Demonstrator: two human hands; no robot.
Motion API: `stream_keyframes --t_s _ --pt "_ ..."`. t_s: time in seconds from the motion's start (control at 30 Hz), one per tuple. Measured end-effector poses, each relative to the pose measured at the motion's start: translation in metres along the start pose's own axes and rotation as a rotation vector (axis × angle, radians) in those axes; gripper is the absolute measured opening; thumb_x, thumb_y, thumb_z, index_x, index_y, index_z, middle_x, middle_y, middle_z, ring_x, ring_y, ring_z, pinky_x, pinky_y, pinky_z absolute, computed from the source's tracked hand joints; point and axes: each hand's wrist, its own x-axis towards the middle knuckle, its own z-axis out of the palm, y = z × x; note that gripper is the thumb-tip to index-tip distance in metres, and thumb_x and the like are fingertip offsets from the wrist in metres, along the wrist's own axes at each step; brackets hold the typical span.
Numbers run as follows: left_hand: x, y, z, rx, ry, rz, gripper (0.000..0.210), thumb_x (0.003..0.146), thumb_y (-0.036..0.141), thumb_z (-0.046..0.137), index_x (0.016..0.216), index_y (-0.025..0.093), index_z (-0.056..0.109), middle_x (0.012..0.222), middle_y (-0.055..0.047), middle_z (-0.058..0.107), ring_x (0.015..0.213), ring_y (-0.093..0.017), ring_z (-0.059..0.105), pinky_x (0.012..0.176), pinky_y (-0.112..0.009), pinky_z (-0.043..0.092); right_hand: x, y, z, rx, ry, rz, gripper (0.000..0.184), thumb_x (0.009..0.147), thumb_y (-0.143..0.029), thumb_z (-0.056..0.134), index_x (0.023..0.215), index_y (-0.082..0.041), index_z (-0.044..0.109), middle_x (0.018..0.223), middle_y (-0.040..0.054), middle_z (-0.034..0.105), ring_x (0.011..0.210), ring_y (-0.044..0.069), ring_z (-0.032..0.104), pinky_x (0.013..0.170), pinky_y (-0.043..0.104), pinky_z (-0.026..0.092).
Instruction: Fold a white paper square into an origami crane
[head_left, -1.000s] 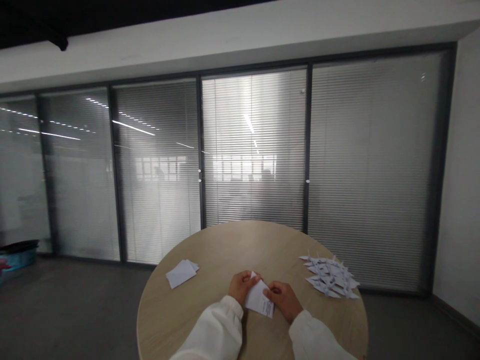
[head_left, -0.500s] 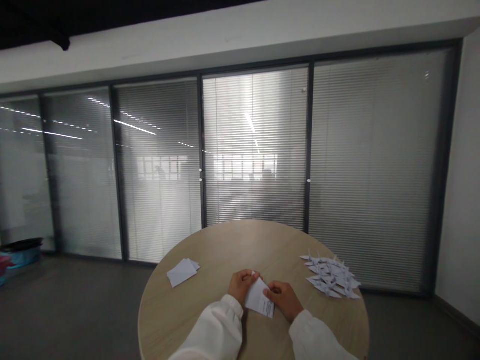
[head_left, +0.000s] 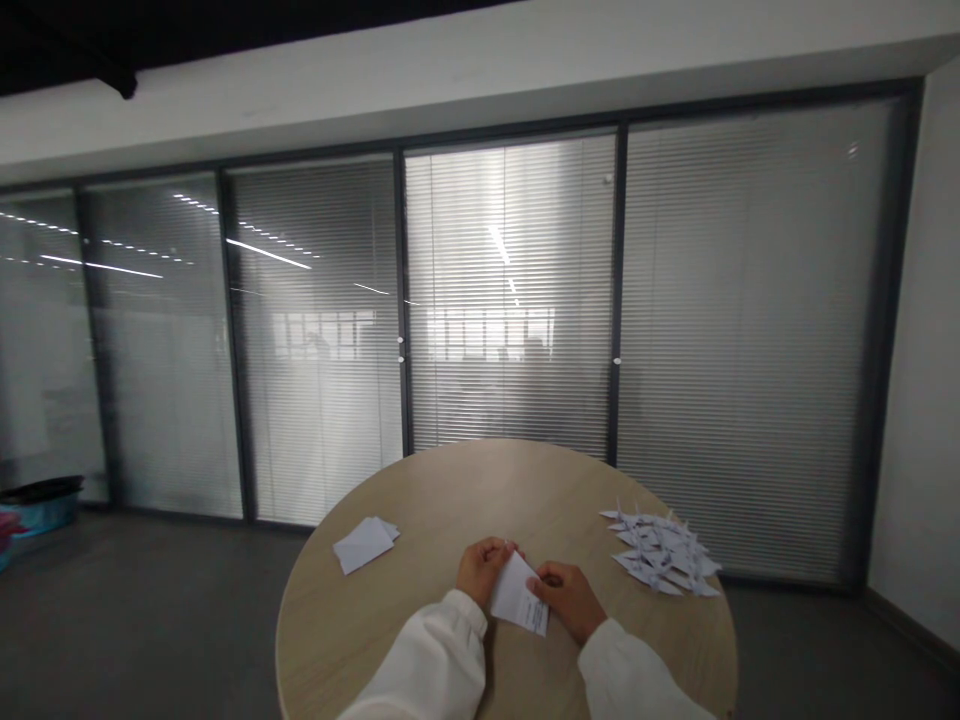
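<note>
— At the near edge of the round table (head_left: 420, 480), what did you have?

— Your left hand (head_left: 480, 570) and right hand (head_left: 570, 598) both pinched a folded white sheet (head_left: 519, 598), tilted, low over the wood near the rim.

— Room to move?

— Bare tabletop lay ahead. A small stack of paper squares (head_left: 365, 544) sat well apart to the left, a heap of folded paper cranes (head_left: 660, 555) near the right edge.

— Anything unclear?

— Your sleeves were cut off below; the sheet's print was unreadable; behind the blinds (head_left: 510, 290), only blur.

A stack of paper sheets (head_left: 365, 543) lies left of the hands; folded paper cranes (head_left: 661, 556) right, on the round table (head_left: 450, 490).
</note>
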Motion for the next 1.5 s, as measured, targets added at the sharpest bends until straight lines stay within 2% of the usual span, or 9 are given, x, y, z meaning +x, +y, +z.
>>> stream_keyframes --t_s 0.4,0.67,0.8,0.9,1.27,1.5 --pt "-0.005 0.012 0.005 0.070 0.047 0.003 0.044 0.059 0.055 0.057 0.056 0.011 0.062 0.054 -0.006 0.064 0.048 -0.015 0.055 0.048 -0.024 0.041 -0.001 0.000 0.000 0.002 -0.027 0.017 0.028 0.063 -0.040 0.059 0.064 -0.012 0.062 0.059 0.0018 0.063 0.056 0.014 0.056 0.051 0.021 0.039" --pt "-0.001 0.001 0.000 0.120 0.023 -0.032 0.050 0.060 0.060 0.054 0.060 0.011 0.062 0.056 -0.005 0.063 0.051 -0.015 0.055 0.050 -0.024 0.040 -0.001 -0.002 0.000 0.068 -0.030 0.046 0.030 0.060 -0.042 0.062 0.062 -0.012 0.061 0.056 0.0014 0.063 0.054 0.014 0.055 0.049 0.022 0.039" --pt "0.001 -0.003 0.003 0.183 -0.027 -0.074 0.045 0.054 0.057 0.062 0.058 0.012 0.060 0.049 -0.001 0.056 0.046 -0.012 0.050 0.046 -0.022 0.036 -0.001 -0.003 -0.002 0.076 -0.014 0.056 0.032 0.059 -0.044 0.061 0.062 -0.012 0.061 0.057 0.0012 0.063 0.055 0.015 0.056 0.051 0.022 0.040" --pt "0.001 -0.004 0.005 0.186 -0.019 -0.092 0.042 0.047 0.052 0.068 0.051 0.013 0.054 0.043 0.003 0.049 0.043 -0.010 0.045 0.043 -0.021 0.031 -0.001 -0.004 -0.002 0.074 -0.007 0.057 0.033 0.058 -0.045 0.062 0.062 -0.012 0.062 0.057 0.0017 0.064 0.056 0.015 0.057 0.052 0.023 0.041" --pt "-0.004 0.004 0.008 0.227 0.079 -0.079 0.037 0.052 0.047 0.066 0.045 0.015 0.048 0.041 0.003 0.046 0.041 -0.009 0.041 0.041 -0.020 0.029 -0.003 -0.006 -0.002 0.071 -0.043 0.037 0.035 0.060 -0.047 0.062 0.062 -0.012 0.062 0.058 0.0028 0.064 0.057 0.016 0.058 0.052 0.023 0.041" --pt "-0.003 0.002 0.007 0.292 0.097 -0.073 0.038 0.050 0.047 0.067 0.044 0.015 0.048 0.040 0.004 0.045 0.041 -0.009 0.041 0.041 -0.021 0.028 -0.001 -0.001 -0.002 0.054 -0.030 0.039 0.035 0.059 -0.048 0.062 0.058 -0.013 0.059 0.055 0.0017 0.063 0.055 0.015 0.057 0.051 0.023 0.040"
